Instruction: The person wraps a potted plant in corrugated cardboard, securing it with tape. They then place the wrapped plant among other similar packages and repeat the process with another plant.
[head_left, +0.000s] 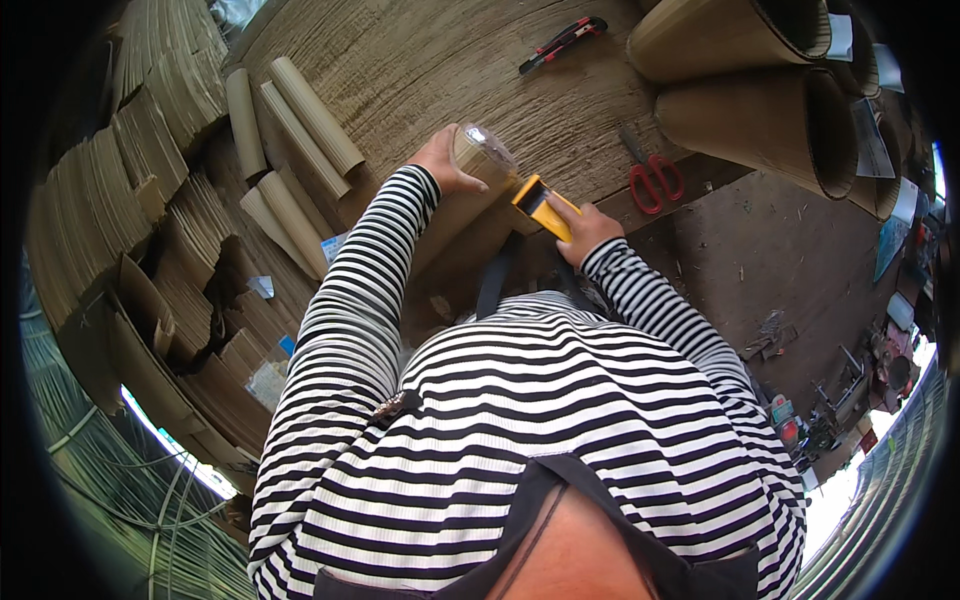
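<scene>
My left hand is curled around the upper end of a brown cardboard piece that slants down toward my body. Beside its thumb is a clear, shiny roll, apparently of packing tape, at the cardboard's end. Close on its right, my right hand grips a yellow tape dispenser, its dark front end pointing at the roll. Whether the roll sits on the dispenser I cannot tell. The cardboard's lower part runs toward my striped shirt.
Red-handled scissors and a red-and-black utility knife lie on the wooden table. Large cardboard cones stand at the right. Narrow rolled cardboard tubes and stacked cardboard sheets occupy the left.
</scene>
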